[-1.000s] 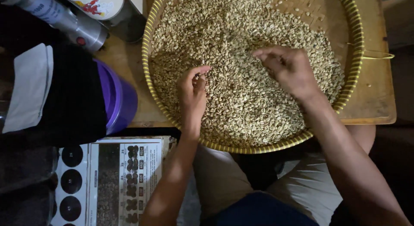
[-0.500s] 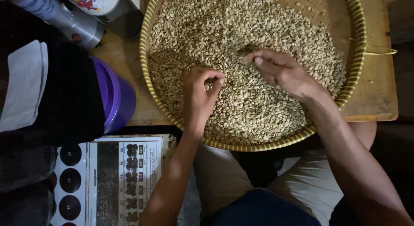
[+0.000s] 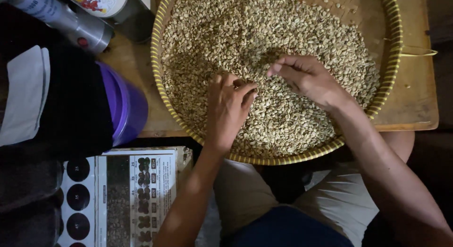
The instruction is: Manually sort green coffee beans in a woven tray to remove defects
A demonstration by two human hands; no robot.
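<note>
The pale beans (image 3: 245,34) lie every way in my round woven tray (image 3: 395,49), no shared direction; its far rim is cut off. My left hand (image 3: 229,108) lies palm down on the beans at the tray's middle, grip nearly closed; whether it holds a bean I cannot tell. My right hand (image 3: 309,79), just beside it, hovers with fingertips (image 3: 273,70) loosely pinched, anything between them hidden. A purple tub (image 3: 127,103) stands left of the tray.
</note>
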